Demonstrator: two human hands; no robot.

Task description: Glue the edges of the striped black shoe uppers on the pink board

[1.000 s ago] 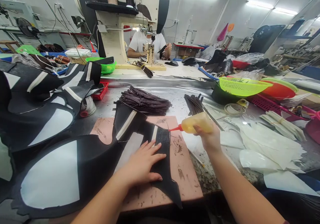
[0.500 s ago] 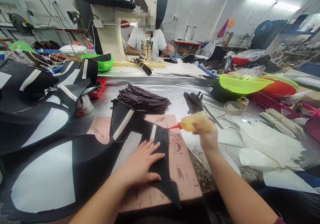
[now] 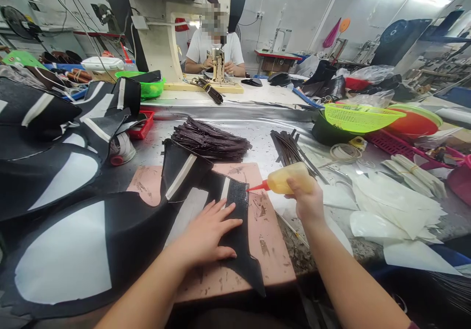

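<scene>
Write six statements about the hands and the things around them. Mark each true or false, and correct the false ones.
1. The right hand grips a squeeze bottle. True.
2. The squeeze bottle's nozzle is blue. False: the nozzle is red.
3. The left hand rests, spread out, on a black piece. True.
4. The black piece lies underneath the pink board. False: the pink board is under the black piece.
5. A pile of dark strips lies beyond the pink board. True.
6. The yellow-green basket stands to the left of the pile of dark strips. False: the yellow-green basket is to the right of it.
</scene>
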